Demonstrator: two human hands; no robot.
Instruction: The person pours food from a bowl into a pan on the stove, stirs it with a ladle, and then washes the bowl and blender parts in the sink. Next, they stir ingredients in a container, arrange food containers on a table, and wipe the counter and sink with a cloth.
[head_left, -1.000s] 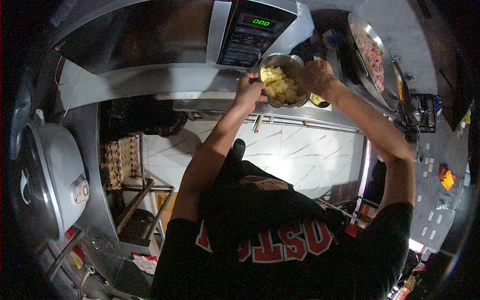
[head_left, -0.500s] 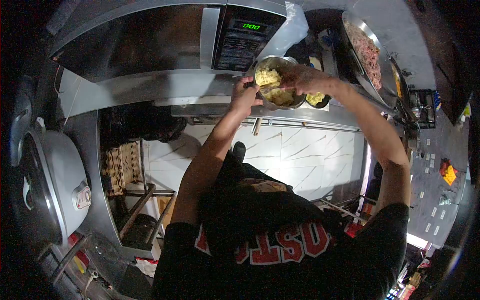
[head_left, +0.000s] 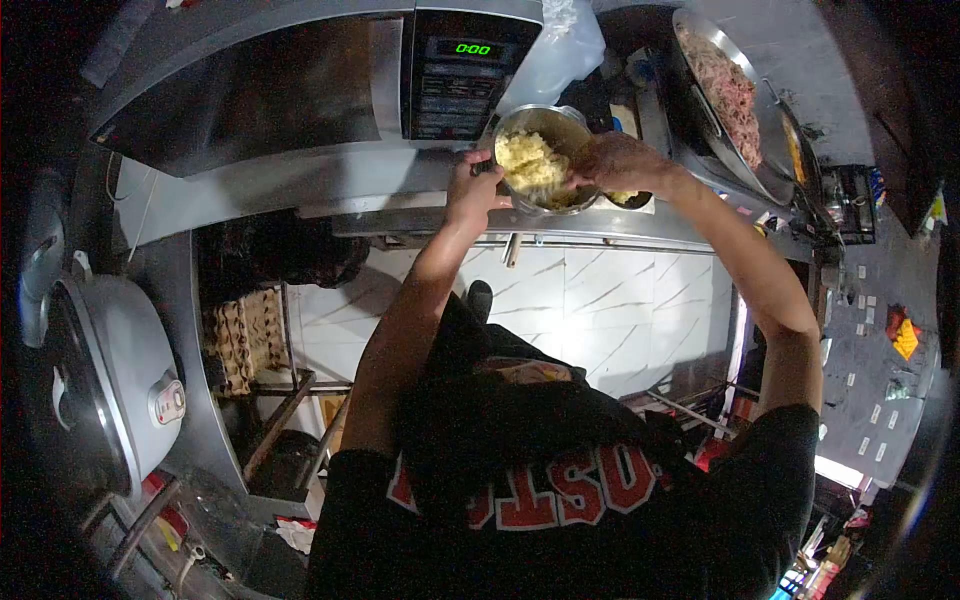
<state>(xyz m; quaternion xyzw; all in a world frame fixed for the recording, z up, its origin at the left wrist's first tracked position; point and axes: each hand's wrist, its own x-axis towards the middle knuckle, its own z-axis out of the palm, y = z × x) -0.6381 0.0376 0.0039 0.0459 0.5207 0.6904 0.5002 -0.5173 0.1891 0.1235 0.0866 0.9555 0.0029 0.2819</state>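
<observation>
A metal pot (head_left: 580,115) stands tilted toward me at the counter's edge, with lumpy yellow food (head_left: 530,165) that looks like mashed potato inside. My left hand (head_left: 472,192) is closed around its short dark handle on the left side. Over the pot's right rim reaches my right hand (head_left: 620,165), fingers curled together and pointing down into the food. A thin utensil seems to run from those fingers, but I cannot tell its kind. Partly under my right wrist is a small dark bowl (head_left: 630,200) with more yellow food.
Behind the pot are a microwave (head_left: 470,90) and a clear plastic bag (head_left: 570,55). A large metal pan (head_left: 687,30) of pinkish shredded meat lies at the back right. To the left stands a big rice cooker (head_left: 140,360); egg trays (head_left: 245,340) sit on a lower shelf.
The right hand has worked through the yellow food, which is now heaped together toward the pot's left side. My left hand keeps its hold, and the view has shifted slightly.
</observation>
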